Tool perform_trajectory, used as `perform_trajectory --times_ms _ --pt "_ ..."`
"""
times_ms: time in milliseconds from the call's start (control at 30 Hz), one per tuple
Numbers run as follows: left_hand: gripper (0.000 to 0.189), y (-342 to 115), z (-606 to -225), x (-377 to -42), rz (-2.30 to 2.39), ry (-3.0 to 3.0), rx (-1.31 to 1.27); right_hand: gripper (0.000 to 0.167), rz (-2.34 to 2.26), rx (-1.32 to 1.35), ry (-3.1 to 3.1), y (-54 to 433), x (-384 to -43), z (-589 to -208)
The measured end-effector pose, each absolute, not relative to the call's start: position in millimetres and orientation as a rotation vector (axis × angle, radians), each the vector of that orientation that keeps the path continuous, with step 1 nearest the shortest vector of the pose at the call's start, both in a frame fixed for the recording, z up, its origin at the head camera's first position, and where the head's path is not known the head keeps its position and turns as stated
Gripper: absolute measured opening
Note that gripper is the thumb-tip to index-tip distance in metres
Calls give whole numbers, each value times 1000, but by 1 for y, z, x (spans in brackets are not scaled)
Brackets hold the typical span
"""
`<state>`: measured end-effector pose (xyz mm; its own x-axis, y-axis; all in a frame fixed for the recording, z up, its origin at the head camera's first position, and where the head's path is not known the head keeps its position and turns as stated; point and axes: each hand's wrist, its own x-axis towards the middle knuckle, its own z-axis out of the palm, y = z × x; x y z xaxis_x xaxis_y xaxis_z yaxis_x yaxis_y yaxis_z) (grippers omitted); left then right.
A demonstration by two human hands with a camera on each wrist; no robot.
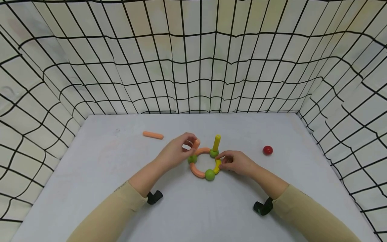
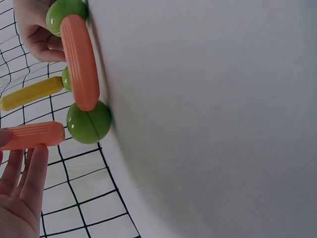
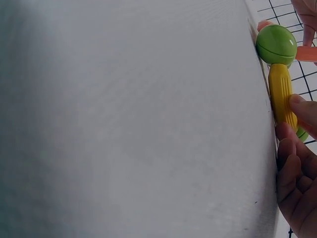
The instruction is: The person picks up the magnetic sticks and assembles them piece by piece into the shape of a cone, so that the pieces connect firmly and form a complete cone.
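A ring of curved orange rods [image 1: 198,171] and a curved yellow rod [image 3: 280,91], joined by green balls [image 1: 210,174], lies on the white table. A straight yellow rod [image 1: 216,143] stands upright from the ring's far right ball. My left hand [image 1: 175,151] pinches a straight orange rod [image 2: 37,135] between thumb and fingers. In the left wrist view, its lower end is close above the left green ball [image 2: 89,122]. My right hand [image 1: 239,163] grips the curved yellow rod on the ring's right side, thumb on one face and fingers on the other.
A loose orange rod [image 1: 153,135] lies on the table to the far left. A red ball [image 1: 267,150] sits to the right of the ring. Black netting [image 1: 193,72] over pale walls surrounds the back and sides of the table [image 1: 90,151].
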<state>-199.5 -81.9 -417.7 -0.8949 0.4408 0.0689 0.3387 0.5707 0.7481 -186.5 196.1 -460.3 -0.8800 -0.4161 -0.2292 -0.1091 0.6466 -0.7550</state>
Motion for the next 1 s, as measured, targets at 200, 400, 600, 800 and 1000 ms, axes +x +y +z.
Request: perform_trajectory --times_ms 200,400,600,800,1000 --pt "31 -79 -420 -196 1229 2648 666 28 -1077 -421 2499 195 -186 -459" --pt "32 -79 -421 -195 1243 2638 649 28 -1080 -427 2502 195 -186 -459" --pt "36 -81 -420 -194 1240 2645 664 28 -1091 -419 2494 196 -187 -461" --pt "41 -86 -419 -195 1221 2689 639 28 -1087 -415 2495 195 -187 -463" --pt "42 -93 -418 -198 1198 2722 651 28 -1082 -412 2502 196 -188 -463"
